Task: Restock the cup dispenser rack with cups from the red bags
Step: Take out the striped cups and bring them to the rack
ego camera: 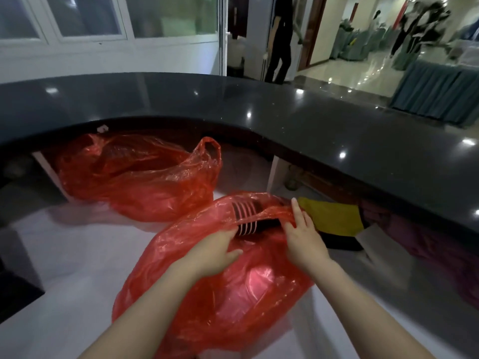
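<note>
Right hand (302, 238): pinches near bag (215, 294) mouth. Left hand (216, 248): fingers in the mouth, grip unclear. Draw your cups (246, 218) straight out.

A curved, glossy dark stone countertop (259, 99) sweeps across the far side. Under its right overhang lies a folded yellow cloth (334, 216). Far beyond, a person in dark clothes (281, 37) stands near teal-skirted tables (435, 86).

no readable text or labels
</note>
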Tool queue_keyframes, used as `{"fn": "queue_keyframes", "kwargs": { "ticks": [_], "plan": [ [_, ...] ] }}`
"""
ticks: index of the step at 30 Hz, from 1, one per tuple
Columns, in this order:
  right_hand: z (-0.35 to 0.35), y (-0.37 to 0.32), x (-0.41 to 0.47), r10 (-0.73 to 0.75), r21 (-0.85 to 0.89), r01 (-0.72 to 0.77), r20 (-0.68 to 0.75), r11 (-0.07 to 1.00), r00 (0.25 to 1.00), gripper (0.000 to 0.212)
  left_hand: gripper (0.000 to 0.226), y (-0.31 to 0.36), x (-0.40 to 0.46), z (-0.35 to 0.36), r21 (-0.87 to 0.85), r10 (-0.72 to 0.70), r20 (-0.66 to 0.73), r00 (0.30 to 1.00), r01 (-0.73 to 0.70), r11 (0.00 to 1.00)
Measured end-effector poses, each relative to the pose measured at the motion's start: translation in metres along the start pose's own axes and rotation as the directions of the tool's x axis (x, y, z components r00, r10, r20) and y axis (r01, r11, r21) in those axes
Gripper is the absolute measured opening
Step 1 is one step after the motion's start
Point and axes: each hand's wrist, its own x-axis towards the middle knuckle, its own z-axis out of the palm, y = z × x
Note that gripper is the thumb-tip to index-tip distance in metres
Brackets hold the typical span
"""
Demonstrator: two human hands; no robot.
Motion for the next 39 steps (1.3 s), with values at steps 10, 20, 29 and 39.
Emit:
{"fn": "queue_keyframes", "kwargs": {
  "ticks": [10, 20, 29, 39],
  "plan": [
    [-0.002, 0.017, 0.012, -0.112, 0.266, 0.128, -0.078, 0.955, 0.991, 0.074, 0.038, 0.023, 0.070, 0.025, -0.630, -0.494, -0.079, 0.866, 0.341, 0.698],
    [-0.011, 0.030, 0.013, -0.081, 0.167, 0.097, -0.097, 0.981, 0.992, 0.055, 0.033, 0.020, 0.023, 0.030, -0.909, -0.557, 0.077, 0.827, 0.287, 0.301],
    [-0.038, 0.008, -0.018, -0.051, 0.423, 0.145, -0.226, 0.894, 0.973, 0.021, 0.026, 0.000, -0.021, 0.006, -0.984, -0.444, 0.176, 0.878, 0.153, -0.088],
    [-0.056, -0.052, -0.095, -0.091, 0.783, 0.183, -0.160, 0.595, 0.983, 0.076, 0.036, -0.003, -0.073, -0.003, -0.963, -0.327, 0.193, 0.925, 0.115, -0.242]
  ]
}}
